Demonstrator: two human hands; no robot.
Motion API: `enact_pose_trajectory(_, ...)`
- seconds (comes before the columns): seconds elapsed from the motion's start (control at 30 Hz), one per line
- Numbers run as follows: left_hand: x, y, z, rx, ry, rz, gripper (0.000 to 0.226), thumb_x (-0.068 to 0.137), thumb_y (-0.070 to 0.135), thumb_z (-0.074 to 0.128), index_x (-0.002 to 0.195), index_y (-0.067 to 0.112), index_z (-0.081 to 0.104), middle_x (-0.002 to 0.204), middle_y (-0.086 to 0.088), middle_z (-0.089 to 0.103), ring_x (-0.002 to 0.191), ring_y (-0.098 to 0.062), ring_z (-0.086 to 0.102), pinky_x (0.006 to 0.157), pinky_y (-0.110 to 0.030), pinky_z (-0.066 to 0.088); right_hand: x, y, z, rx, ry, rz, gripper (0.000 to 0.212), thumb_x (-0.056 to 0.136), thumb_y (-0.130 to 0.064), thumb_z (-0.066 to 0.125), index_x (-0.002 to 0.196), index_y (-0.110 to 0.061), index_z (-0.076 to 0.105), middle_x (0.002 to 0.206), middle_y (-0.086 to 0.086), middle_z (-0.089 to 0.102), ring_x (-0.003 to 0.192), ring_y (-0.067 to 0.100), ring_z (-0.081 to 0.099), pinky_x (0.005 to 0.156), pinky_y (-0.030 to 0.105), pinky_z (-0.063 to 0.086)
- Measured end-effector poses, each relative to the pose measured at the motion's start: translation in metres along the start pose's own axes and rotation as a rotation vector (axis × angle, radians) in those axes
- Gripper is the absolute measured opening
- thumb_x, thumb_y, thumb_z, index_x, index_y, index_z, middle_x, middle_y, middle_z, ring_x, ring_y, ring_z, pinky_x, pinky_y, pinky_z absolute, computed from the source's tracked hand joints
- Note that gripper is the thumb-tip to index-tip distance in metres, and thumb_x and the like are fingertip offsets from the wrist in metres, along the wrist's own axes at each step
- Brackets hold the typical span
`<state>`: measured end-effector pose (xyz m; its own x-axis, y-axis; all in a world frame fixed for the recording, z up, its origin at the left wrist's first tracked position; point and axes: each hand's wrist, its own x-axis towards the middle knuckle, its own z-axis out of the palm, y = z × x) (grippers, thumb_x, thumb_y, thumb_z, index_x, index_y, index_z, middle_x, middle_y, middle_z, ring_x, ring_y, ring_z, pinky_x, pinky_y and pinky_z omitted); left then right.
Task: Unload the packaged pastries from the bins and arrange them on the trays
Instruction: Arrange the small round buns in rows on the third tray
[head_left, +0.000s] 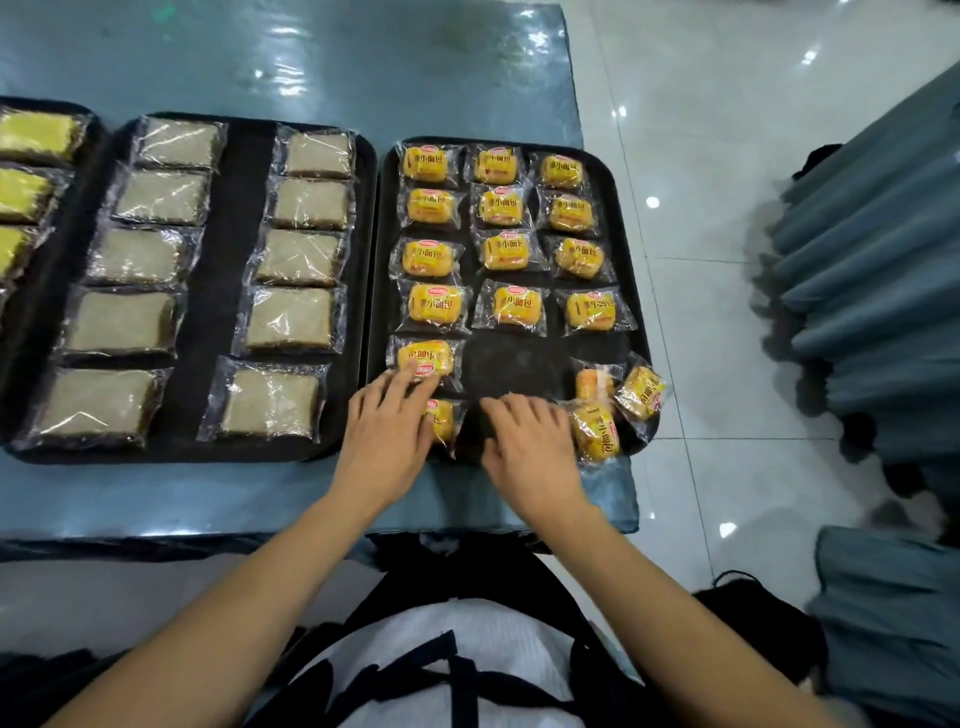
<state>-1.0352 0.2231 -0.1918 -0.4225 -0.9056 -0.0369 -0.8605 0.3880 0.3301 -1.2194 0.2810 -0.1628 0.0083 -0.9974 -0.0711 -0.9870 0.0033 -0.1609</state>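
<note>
A black tray (511, 366) on the right holds several yellow packaged buns in rows. My left hand (387, 431) lies flat at the tray's near left, its fingertips on one upside-down bun (423, 358) and its palm partly covering another bun (441, 418). My right hand (530, 441) rests fingers spread on bare tray beside it, holding nothing. A loose cluster of three buns (597, 428) lies at the tray's near right corner, just right of my right hand. No bin is in view.
A second black tray (228, 291) to the left carries two columns of grey-brown wrapped cakes. A third tray (31, 140) with yellow cakes is cut off at the far left. The blue table edge (311, 519) runs below the trays. Blue draped cloth (883, 270) hangs at right.
</note>
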Motion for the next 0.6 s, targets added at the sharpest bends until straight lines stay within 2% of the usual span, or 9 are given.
enact_pose_trajectory(0.03, 0.001, 0.006, 0.002, 0.007, 0.01, 0.046, 0.05, 0.1, 0.028, 0.05, 0.149, 0.025, 0.044, 0.158, -0.003, 0.037, 0.142, -0.032, 0.034, 0.114, -0.049, 0.029, 0.0, 0.013, -0.007, -0.061, -0.006, 0.024, 0.051, 0.085, -0.027, 0.067, 0.135, -0.022, 0.055, 0.128, 0.003, 0.06, 0.124, 0.028, 0.052, 0.11, 0.049, 0.034)
enact_pose_trajectory(0.1, 0.002, 0.016, 0.008, 0.065, -0.017, 0.11, 0.055, 0.097, 0.021, 0.057, 0.15, 0.027, 0.043, 0.159, -0.004, 0.036, 0.145, -0.032, 0.032, 0.118, -0.048, 0.024, 0.003, 0.035, -0.017, -0.143, -0.098, 0.05, 0.057, 0.084, -0.03, 0.068, 0.138, -0.025, 0.05, 0.135, 0.004, 0.056, 0.139, 0.03, 0.04, 0.121, 0.055, 0.015)
enact_pose_trajectory(0.17, 0.002, 0.018, 0.017, 0.118, -0.089, 0.068, 0.071, 0.095, 0.013, 0.059, 0.157, 0.032, 0.029, 0.165, -0.004, 0.024, 0.152, -0.031, 0.02, 0.123, -0.047, 0.015, 0.013, 0.049, -0.024, -0.213, -0.234, 0.025, 0.065, 0.086, -0.038, 0.067, 0.145, -0.027, 0.041, 0.144, 0.004, 0.048, 0.149, 0.031, 0.026, 0.122, 0.06, -0.001)
enact_pose_trajectory(0.2, 0.001, 0.015, 0.022, 0.129, -0.122, 0.036, 0.077, 0.096, 0.012, 0.058, 0.159, 0.035, 0.02, 0.167, -0.003, 0.017, 0.154, -0.031, 0.014, 0.124, -0.047, 0.012, 0.019, 0.053, -0.024, -0.238, -0.29, 0.001, 0.069, 0.087, -0.043, 0.066, 0.148, -0.028, 0.036, 0.146, 0.004, 0.046, 0.15, 0.031, 0.023, 0.121, 0.061, -0.003)
enact_pose_trajectory(0.27, -0.001, 0.01, 0.03, 0.128, -0.149, 0.011, 0.082, 0.096, 0.01, 0.058, 0.16, 0.037, 0.013, 0.169, -0.002, 0.011, 0.155, -0.031, 0.008, 0.124, -0.049, 0.014, 0.033, 0.057, -0.023, -0.271, -0.382, -0.031, 0.077, 0.087, -0.051, 0.066, 0.151, -0.027, 0.032, 0.146, 0.005, 0.048, 0.148, 0.031, 0.029, 0.12, 0.062, -0.001)
enact_pose_trajectory(0.37, 0.0, 0.008, 0.032, 0.144, -0.157, 0.015, 0.084, 0.092, 0.01, 0.062, 0.159, 0.037, 0.02, 0.168, -0.002, 0.017, 0.154, -0.032, 0.015, 0.121, -0.052, 0.022, 0.051, 0.055, -0.024, -0.28, -0.508, -0.063, 0.069, 0.087, -0.049, 0.068, 0.145, -0.024, 0.038, 0.135, 0.004, 0.057, 0.133, 0.032, 0.046, 0.119, 0.059, 0.017)
enact_pose_trajectory(0.43, 0.002, 0.009, 0.032, 0.158, -0.161, 0.016, 0.081, 0.092, 0.01, 0.063, 0.158, 0.036, 0.023, 0.167, -0.002, 0.019, 0.153, -0.033, 0.017, 0.119, -0.053, 0.024, 0.064, 0.054, -0.027, -0.253, -0.552, -0.087, 0.06, 0.088, -0.043, 0.069, 0.139, -0.022, 0.043, 0.133, 0.004, 0.058, 0.129, 0.031, 0.048, 0.114, 0.055, 0.026)
enact_pose_trajectory(0.6, 0.003, 0.014, 0.032, 0.161, -0.164, -0.018, 0.075, 0.096, 0.014, 0.057, 0.158, 0.037, 0.021, 0.168, 0.0, 0.014, 0.154, -0.031, 0.011, 0.121, -0.05, 0.018, 0.094, 0.064, -0.029, -0.123, -0.565, -0.179, 0.056, 0.09, -0.041, 0.07, 0.138, -0.027, 0.044, 0.136, 0.004, 0.054, 0.128, 0.031, 0.048, 0.106, 0.051, 0.034)
